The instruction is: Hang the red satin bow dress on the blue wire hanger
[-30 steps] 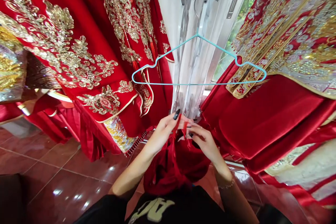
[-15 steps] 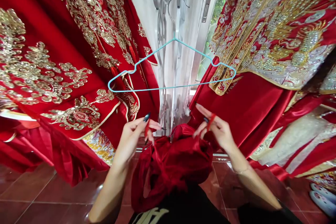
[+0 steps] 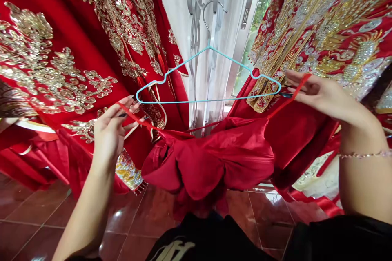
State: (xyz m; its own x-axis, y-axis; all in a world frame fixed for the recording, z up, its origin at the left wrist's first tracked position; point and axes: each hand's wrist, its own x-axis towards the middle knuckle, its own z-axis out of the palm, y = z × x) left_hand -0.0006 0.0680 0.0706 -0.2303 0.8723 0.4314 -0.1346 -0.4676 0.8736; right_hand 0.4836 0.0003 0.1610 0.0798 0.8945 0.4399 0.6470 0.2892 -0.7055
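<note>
A red satin garment (image 3: 202,163) hangs spread between my hands by two thin red straps. My left hand (image 3: 112,124) has the left strap (image 3: 139,121) looped over its fingers, beside the left end of a light blue clothes hanger (image 3: 180,102). Over the fingers of my right hand (image 3: 320,94) runs the right strap (image 3: 284,104), and its fingertips are by the hanger's right end. The hanger hangs by its metal hook from a grey metal bar. Whether either strap touches the hanger, I cannot tell.
Red gowns with gold beading (image 3: 61,69) hang at the left. A red and gold embroidered jacket (image 3: 324,36) hangs at the right. Behind the hanger are a white curtain (image 3: 171,4) and a metal door frame (image 3: 248,12). Dark red tiles (image 3: 122,220) cover the floor.
My hands have moved apart and outward, the right one also up, to the hanger's two ends. The bunched red garment has been raised and spread out below the hanger.
</note>
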